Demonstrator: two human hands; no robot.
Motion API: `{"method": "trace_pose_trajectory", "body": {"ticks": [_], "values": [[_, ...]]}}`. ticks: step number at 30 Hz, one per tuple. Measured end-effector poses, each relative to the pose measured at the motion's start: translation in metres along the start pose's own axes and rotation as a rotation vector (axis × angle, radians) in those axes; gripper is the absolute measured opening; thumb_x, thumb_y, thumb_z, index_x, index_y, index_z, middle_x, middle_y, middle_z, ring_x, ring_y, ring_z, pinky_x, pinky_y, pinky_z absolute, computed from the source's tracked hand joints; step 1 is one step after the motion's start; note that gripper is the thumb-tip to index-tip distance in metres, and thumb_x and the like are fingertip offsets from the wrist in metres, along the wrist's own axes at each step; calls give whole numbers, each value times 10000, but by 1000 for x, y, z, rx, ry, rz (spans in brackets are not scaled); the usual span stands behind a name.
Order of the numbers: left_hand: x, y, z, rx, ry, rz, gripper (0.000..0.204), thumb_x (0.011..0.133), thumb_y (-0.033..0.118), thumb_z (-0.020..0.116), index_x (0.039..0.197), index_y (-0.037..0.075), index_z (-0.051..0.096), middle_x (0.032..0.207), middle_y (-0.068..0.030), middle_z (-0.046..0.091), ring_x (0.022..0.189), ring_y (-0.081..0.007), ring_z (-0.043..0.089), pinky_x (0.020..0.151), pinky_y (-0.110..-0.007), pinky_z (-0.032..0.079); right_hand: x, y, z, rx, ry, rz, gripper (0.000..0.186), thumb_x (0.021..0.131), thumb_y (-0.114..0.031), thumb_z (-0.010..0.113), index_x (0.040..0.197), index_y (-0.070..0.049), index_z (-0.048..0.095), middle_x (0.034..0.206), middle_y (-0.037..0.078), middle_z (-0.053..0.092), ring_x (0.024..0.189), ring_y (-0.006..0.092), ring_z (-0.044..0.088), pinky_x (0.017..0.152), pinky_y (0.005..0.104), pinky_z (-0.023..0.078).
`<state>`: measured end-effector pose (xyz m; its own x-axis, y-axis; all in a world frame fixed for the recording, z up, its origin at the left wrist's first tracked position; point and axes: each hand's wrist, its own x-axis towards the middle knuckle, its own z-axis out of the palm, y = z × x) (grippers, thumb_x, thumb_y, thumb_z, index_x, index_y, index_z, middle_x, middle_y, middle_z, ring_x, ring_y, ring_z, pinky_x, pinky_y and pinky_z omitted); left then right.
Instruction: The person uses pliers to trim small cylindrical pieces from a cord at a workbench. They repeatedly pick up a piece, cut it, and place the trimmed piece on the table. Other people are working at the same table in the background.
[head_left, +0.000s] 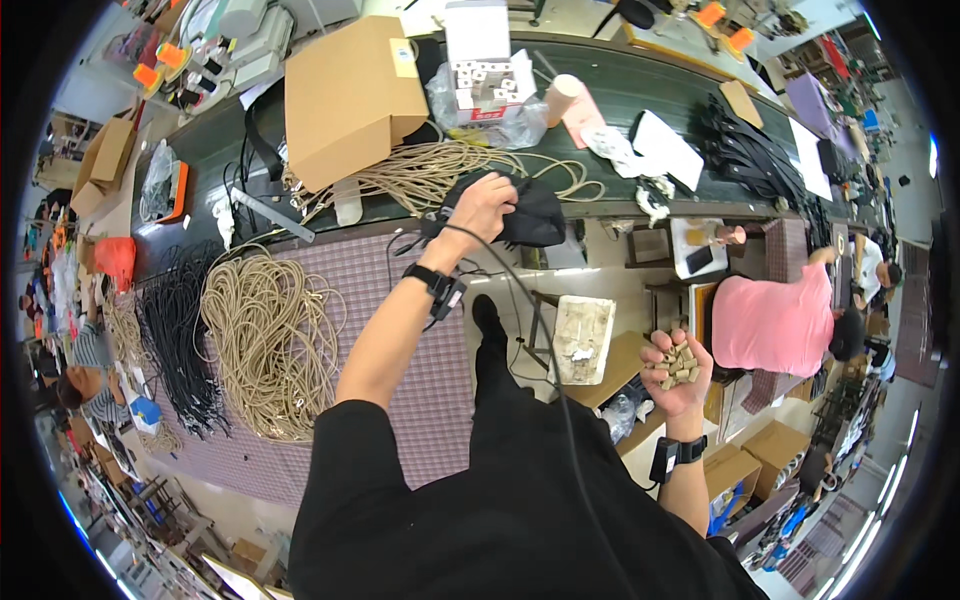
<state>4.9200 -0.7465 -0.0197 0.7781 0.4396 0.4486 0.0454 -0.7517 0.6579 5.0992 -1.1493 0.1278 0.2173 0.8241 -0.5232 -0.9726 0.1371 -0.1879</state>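
Over the near edge of the dark green table, my left hand (485,208) has its fingers bent together on a black fabric bag (535,212). Its fingertips are partly hidden, but they seem to grip the bag's cloth. My right hand (690,392) is held out to the right, palm up and cupped. Several small tan block-like pieces (680,366) lie in that palm, with the fingers curled round them. Behind the bag, a bundle of tan cords (430,168) runs along the table.
A cardboard box (345,100) and a white box of small pieces (488,90) stand on the table (620,85). Coiled tan cords (265,345) and black cords (180,335) lie on checked cloth at left. A stained white stool top (583,340) is between my hands. A person in pink (770,325) sits at right.
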Motion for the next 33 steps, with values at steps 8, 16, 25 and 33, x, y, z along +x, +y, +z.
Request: {"method": "trace_pose_trajectory", "body": {"ticks": [8, 16, 25, 33], "values": [[-4, -96, 16, -22, 118, -108, 149, 802, -26, 753, 904, 7, 648, 928, -114, 654, 928, -364, 622, 818, -456, 524, 65, 32, 24, -35, 42, 179, 320, 1100, -324, 549, 1072, -61, 728, 1088, 120, 610, 996, 291, 540, 697, 358, 510], [-71, -94, -27, 582, 11, -489, 149, 917, 169, 759, 1019, 61, 764, 1087, -85, 721, 1152, -328, 621, 977, -482, 467, 95, 46, 41, -99, 17, 290, 327, 1103, -321, 545, 1051, -51, 720, 1090, 130, 605, 981, 292, 533, 701, 367, 509], [-126, -128, -73, 327, 12, -641, 123, 891, -9, 659, 940, 22, 768, 976, -230, 709, 957, -461, 714, 853, -543, 580, 122, 63, 12, -165, 44, 434, 342, 1085, -337, 571, 1046, -47, 747, 1057, 138, 607, 967, 306, 540, 683, 366, 506], [-130, -162, -58, 432, 59, -751, 110, 892, 13, 669, 957, 0, 756, 1005, -219, 707, 1002, -441, 703, 888, -530, 578, 164, 62, 5, -196, 3, 547, 343, 1087, -316, 577, 1080, -29, 764, 1074, 155, 631, 970, 306, 542, 689, 363, 509]]}}
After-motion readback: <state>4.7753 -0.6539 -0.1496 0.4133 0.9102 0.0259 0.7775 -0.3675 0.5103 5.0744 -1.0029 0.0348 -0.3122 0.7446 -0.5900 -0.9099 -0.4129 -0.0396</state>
